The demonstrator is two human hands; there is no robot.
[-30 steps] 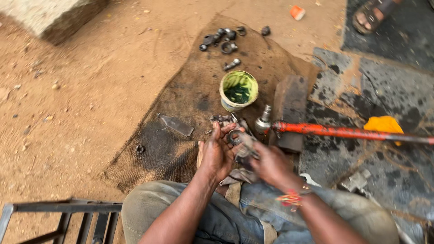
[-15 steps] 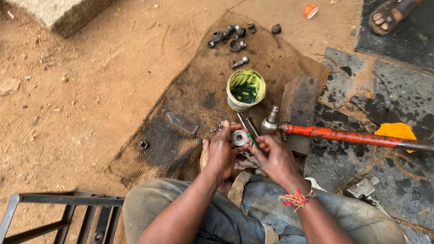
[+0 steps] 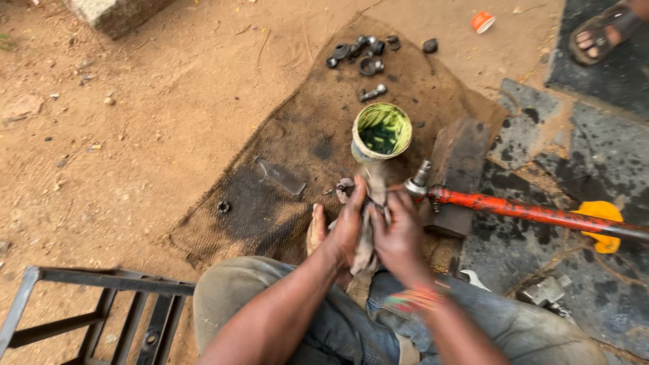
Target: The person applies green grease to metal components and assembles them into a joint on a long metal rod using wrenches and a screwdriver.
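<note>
Both hands meet over the person's lap: the left hand (image 3: pixel 348 223) and the right hand (image 3: pixel 399 233) are closed around a greasy rag (image 3: pixel 366 236) wrapped on a small metal part (image 3: pixel 345 188), whose end shows just above the left fingers. The motion blur hides exactly how the part sits in the rag.

Grease looks like the main hazard. With slick fingers the part could slip out and land in the dirt, picking up grit. The open tin of green grease (image 3: pixel 380 132) stands just beyond the hands and an elbow or the rag could tip it. The threaded end of the red rod (image 3: pixel 534 213), resting on a metal block (image 3: pixel 460 169), lies just beside the right hand and could be knocked off.

Work goes on at ground level, outdoors, on a stained burlap mat (image 3: pixel 284 135) spread over bare earth. Loose nuts and bearings (image 3: pixel 365 54) lie at the mat's far end, easily scattered. Dark oily sheeting (image 3: pixel 541 149) covers the ground to the right, where another person's sandalled foot (image 3: pixel 602 34) stands. A metal frame (image 3: pixel 94 304) sits at lower left.
</note>
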